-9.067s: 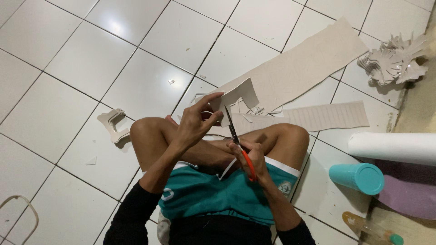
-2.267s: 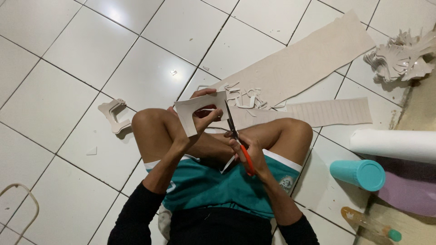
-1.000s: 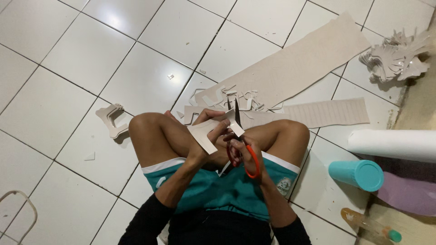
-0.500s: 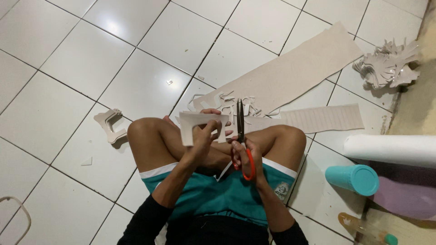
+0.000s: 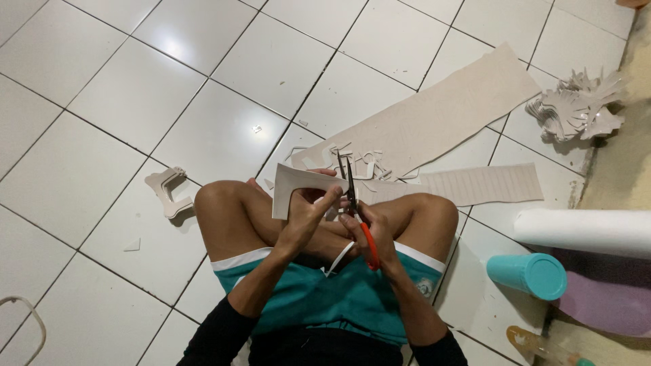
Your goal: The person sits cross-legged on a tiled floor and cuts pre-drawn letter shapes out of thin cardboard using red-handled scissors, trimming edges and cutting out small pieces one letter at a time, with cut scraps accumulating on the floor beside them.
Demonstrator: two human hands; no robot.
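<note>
Since the last frame the card (image 5: 298, 190) has tilted and the scissors (image 5: 354, 203) lean left, blades at its right edge. The left hand (image 5: 308, 217) pinches the card above the knees; the right hand (image 5: 369, 234) grips the orange handles, hiding them mostly.

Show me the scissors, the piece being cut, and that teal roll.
scissors (image 5: 369, 245), head view, on the orange handle.
cut piece (image 5: 298, 186), head view, on its flat pale face by the left hand.
teal roll (image 5: 539, 276), head view, on its round end.
</note>
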